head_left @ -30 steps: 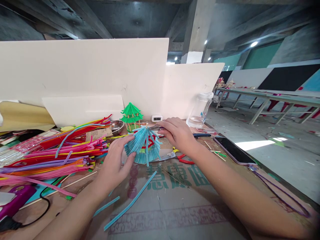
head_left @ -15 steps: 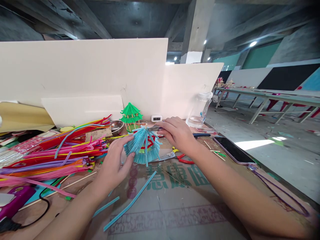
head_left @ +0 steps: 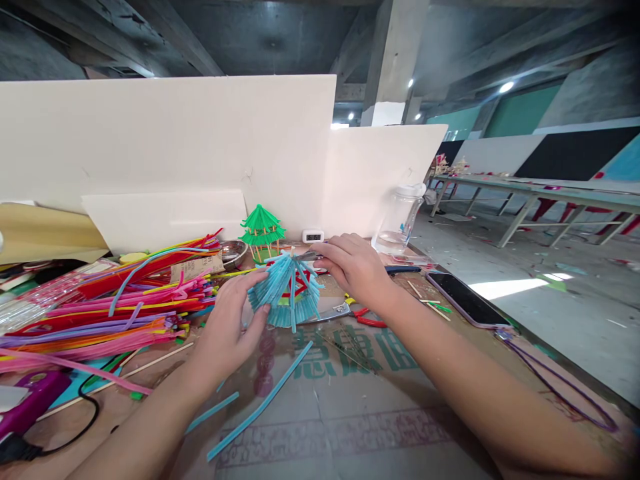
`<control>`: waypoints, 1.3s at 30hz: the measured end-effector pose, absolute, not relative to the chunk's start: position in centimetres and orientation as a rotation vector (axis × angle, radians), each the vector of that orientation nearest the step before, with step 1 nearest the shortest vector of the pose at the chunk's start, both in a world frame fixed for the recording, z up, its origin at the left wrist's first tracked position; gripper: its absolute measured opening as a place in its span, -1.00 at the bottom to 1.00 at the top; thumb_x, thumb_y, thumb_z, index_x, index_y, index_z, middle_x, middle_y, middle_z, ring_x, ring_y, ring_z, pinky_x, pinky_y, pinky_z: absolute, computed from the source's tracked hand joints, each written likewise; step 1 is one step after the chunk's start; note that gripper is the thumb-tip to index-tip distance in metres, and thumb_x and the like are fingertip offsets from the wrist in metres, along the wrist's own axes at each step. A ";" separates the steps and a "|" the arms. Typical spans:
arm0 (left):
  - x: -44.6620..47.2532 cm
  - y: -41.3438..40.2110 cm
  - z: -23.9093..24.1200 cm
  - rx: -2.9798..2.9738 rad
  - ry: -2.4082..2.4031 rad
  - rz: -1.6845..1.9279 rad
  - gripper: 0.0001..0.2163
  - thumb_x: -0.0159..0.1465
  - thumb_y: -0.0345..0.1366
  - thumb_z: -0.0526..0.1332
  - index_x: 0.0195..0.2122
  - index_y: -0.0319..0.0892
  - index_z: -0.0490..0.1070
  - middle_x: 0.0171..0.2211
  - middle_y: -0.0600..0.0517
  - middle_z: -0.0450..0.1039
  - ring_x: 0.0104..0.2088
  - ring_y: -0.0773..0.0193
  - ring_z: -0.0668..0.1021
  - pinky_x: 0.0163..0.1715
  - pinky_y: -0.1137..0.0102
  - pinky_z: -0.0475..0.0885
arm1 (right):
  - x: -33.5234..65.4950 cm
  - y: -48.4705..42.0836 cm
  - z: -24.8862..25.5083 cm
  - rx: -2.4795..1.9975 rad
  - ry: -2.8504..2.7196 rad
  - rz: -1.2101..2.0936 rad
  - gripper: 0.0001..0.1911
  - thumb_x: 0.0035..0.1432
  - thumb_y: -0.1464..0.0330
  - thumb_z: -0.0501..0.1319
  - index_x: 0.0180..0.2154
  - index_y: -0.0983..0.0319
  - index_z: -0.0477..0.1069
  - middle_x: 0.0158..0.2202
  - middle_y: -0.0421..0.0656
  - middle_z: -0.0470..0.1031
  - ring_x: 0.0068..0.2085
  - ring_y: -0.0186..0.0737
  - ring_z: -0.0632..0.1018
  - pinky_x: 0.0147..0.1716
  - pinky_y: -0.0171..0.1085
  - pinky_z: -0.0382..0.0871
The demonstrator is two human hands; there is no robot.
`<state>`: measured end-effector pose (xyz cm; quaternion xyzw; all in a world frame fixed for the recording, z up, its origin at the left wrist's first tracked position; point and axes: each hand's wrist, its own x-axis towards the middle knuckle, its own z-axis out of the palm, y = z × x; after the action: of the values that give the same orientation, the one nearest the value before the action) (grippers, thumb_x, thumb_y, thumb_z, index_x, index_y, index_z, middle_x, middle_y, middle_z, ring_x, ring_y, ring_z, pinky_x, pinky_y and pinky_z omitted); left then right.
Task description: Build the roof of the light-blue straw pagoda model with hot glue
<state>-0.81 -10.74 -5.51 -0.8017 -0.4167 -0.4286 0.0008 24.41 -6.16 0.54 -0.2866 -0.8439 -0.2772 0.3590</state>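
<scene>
My left hand [head_left: 234, 313] is closed on the left side of a small cone-shaped roof [head_left: 285, 293] made of light-blue pipe cleaners, with red strips showing in a gap. My right hand [head_left: 353, 267] pinches a thin dark metal tool, apparently tweezers [head_left: 311, 255], its tip against the top of the roof beside a short wooden stub. Fingers hide most of that tool. In front of the roof, a long blue pipe cleaner strip [head_left: 260, 403] and a shorter blue strip [head_left: 213, 413] lie on the board.
Many coloured pipe cleaners [head_left: 125, 300] are piled at left. A green pagoda model [head_left: 262, 230], metal bowl [head_left: 233, 252] and small clock [head_left: 313, 237] stand behind. Red-handled pliers [head_left: 370, 321] lie beneath my right hand. A clear jug [head_left: 397, 223] and phone [head_left: 467, 300] are at right.
</scene>
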 end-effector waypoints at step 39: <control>-1.1 -10.2 -5.4 -2.461 -1.388 -1.424 -0.61 0.28 -0.27 0.13 0.13 -0.11 0.18 0.13 -0.12 0.31 0.14 0.07 0.37 0.12 0.12 0.29 | 21.3 -6.6 -0.6 -0.980 -2.021 0.356 -0.78 0.20 0.26 0.18 -0.23 0.23 0.52 -0.47 -0.25 0.43 -0.47 -0.36 0.35 -0.46 -0.35 0.18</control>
<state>-1.07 -10.17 -5.37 -0.7777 -0.4388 -0.4500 -0.0110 21.25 -6.61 -0.63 -0.3912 -0.8063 0.1419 0.4203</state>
